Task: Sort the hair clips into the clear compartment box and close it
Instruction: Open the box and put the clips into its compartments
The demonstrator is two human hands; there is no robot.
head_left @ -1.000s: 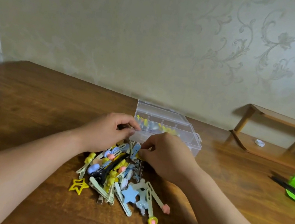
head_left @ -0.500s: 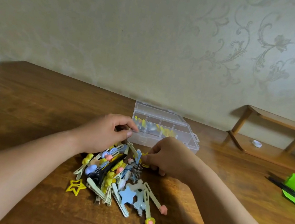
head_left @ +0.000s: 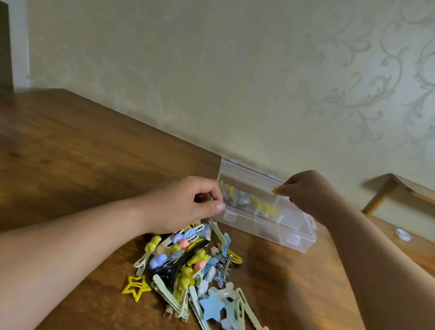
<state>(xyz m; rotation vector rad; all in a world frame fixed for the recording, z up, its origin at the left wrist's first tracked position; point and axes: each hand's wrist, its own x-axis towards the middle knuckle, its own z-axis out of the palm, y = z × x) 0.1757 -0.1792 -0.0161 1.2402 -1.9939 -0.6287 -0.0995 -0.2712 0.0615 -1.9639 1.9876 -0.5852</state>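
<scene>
Our right hand (head_left: 305,191) pinches a small yellow clip (head_left: 275,191) over the open clear box (head_left: 282,234). Our left hand (head_left: 187,203) is curled above the pile of clips (head_left: 192,273) on the table (head_left: 69,146); we cannot tell whether it holds anything.

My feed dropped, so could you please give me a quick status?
Right hand pinches yellow clip over open box. Left hand curled by pile. Nothing blocking.

A: Left hand (head_left: 192,204)?
B: Forearm is reaching in from lower left, fingers are lying curled, thumb is pressing against the index. Can't tell if it's holding anything.
A: Right hand (head_left: 307,191)?
B: Arm is stretching forward, fingertips are pinching a yellow clip (head_left: 275,191).
</scene>
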